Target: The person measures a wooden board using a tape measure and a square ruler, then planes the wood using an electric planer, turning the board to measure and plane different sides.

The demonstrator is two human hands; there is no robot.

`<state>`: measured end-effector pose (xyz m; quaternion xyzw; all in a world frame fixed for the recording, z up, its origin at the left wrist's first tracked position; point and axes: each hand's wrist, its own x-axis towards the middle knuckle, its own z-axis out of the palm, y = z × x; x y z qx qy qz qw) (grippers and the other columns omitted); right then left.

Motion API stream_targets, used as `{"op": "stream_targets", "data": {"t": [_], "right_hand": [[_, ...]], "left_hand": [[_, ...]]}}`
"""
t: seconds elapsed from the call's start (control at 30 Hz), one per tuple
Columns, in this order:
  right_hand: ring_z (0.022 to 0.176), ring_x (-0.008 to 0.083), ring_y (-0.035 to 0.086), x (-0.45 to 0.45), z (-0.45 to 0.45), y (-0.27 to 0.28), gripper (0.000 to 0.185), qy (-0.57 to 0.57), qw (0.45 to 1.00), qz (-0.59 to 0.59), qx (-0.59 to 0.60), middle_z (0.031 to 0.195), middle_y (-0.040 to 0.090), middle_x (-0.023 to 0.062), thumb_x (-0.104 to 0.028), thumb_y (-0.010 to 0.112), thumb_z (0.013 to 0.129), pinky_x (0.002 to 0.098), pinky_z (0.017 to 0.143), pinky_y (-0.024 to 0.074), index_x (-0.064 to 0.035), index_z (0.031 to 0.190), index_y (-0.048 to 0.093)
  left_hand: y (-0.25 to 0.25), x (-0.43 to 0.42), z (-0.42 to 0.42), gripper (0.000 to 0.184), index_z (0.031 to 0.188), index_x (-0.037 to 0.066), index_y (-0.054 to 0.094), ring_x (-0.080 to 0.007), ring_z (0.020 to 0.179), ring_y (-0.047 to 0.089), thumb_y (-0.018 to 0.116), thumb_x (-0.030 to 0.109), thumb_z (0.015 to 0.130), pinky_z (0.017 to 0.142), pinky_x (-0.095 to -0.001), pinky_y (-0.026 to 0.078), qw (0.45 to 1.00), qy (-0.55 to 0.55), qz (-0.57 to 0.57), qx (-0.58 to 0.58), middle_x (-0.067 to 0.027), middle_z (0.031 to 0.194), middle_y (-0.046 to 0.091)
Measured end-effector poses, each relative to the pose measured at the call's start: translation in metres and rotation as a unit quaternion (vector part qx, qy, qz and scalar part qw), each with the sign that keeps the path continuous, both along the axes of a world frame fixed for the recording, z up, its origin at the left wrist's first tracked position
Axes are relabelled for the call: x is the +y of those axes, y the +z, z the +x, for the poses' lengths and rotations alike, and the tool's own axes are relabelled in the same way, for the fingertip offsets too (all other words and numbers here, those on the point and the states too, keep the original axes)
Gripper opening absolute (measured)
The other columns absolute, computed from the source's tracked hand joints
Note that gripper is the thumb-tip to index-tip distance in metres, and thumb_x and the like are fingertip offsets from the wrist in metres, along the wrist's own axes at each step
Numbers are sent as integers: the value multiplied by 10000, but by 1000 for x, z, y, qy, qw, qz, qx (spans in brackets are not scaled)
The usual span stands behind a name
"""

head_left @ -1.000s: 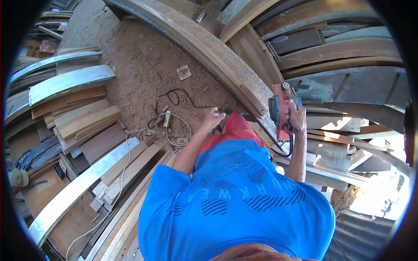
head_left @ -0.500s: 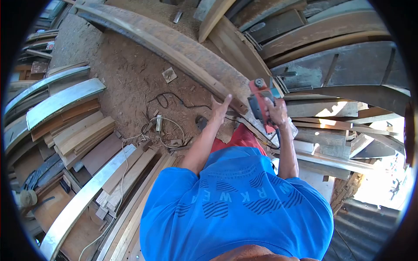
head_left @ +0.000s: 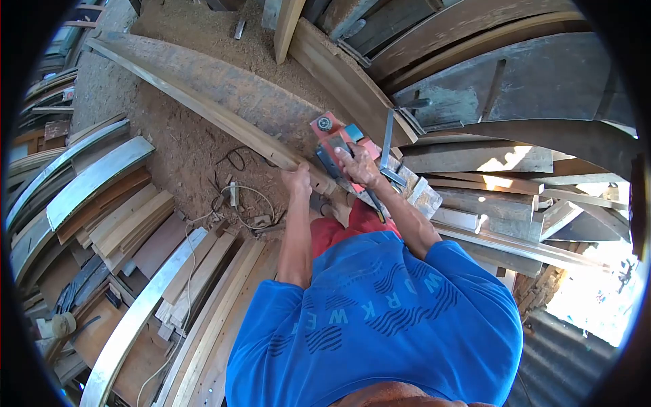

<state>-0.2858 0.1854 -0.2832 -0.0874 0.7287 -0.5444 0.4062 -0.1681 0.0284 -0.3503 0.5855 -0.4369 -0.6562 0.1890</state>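
A red electric hand planer is in the grip of my right hand, its fingers wrapped round the handle. The planer is beside the near end of a long wooden beam. My left hand is closed round that beam near its close end. Beneath the beam lies a wide, worn plank dusted with shavings. An L-shaped metal square shows just right of the planer. The planer's underside is hidden from me.
Stacked boards and curved pale pieces fill the left side. Large timber panels lean at the right. A white cable and a power strip lie on the dirt floor.
My right hand has moved left with the planer, closer to my left hand. My left hand, stretched out before, has shifted left and closed on the beam. The view has shifted too.
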Motion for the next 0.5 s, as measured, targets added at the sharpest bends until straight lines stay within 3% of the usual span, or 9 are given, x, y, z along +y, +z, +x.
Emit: {"op": "stream_targets", "data": {"t": [0.17, 0.27, 0.33, 0.37, 0.4, 0.43, 0.47, 0.5], "right_hand": [[532, 99, 548, -18, 1, 1, 444, -14, 997, -13, -72, 688, 558, 17, -460, 598, 1009, 268, 441, 449, -22, 942, 569], [566, 83, 552, -22, 4, -15, 422, -18, 996, -32, -77, 705, 568, 1, -467, 602, 1006, 261, 478, 465, -50, 945, 579], [570, 81, 553, -23, 4, -11, 426, -18, 995, -28, -90, 714, 575, 5, -481, 592, 1011, 258, 469, 451, -61, 945, 580], [610, 91, 575, -20, 0, -6, 437, 5, 992, -22, -124, 736, 600, 10, -490, 571, 1021, 263, 519, 473, -58, 953, 581], [733, 148, 634, -15, -2, -12, 447, 36, 997, 7, -72, 856, 657, 52, -471, 560, 1030, 313, 657, 532, -27, 1028, 607], [894, 230, 673, -5, -3, -23, 450, 53, 987, 51, 143, 997, 684, 122, -431, 575, 1027, 367, 828, 547, -6, 1174, 598], [1054, 287, 669, 6, -2, -25, 472, 10, 993, 1, 117, 1117, 678, 183, -391, 609, 1008, 399, 941, 522, -15, 1289, 559], [1142, 315, 656, 17, -13, 13, 488, 15, 991, 97, 95, 1177, 669, 219, -374, 639, 988, 407, 989, 505, -27, 1316, 542]], "left_hand": [[-2, -4, 5, 489, 1232, -49, 577, -212, 950, 660, 740, -22, 772, 854, -351, 532, 999, -47, 15, -4, -130, 1105, 667], [2, -5, 14, 622, 1352, 40, 488, -252, 1081, 630, 789, 64, 808, 960, -441, 515, 986, -73, 63, 134, -98, 1177, 621], [6, -8, 22, 634, 1359, 79, 484, -240, 1117, 610, 812, 164, 823, 981, -454, 504, 966, -57, 135, 213, -69, 1187, 608], [8, -8, 26, 642, 1363, 99, 482, -234, 1136, 599, 823, 215, 831, 992, -460, 499, 951, -49, 170, 253, -55, 1192, 602], [6, -8, 30, 643, 1365, 109, 480, -232, 1142, 594, 818, 237, 833, 995, -461, 498, 952, -46, 180, 242, -48, 1194, 595], [-2, -8, 33, 644, 1366, 119, 479, -229, 1148, 588, 813, 260, 834, 998, -462, 497, 953, -45, 190, 232, -42, 1197, 588], [-12, -8, 36, 645, 1368, 129, 477, -227, 1154, 582, 808, 283, 836, 1001, -463, 496, 953, -45, 200, 222, -35, 1199, 581], [-30, -7, 39, 650, 1368, 143, 476, -224, 1130, 585, 804, 298, 829, 985, -457, 504, 956, -47, 190, 220, -35, 1195, 576]]}}
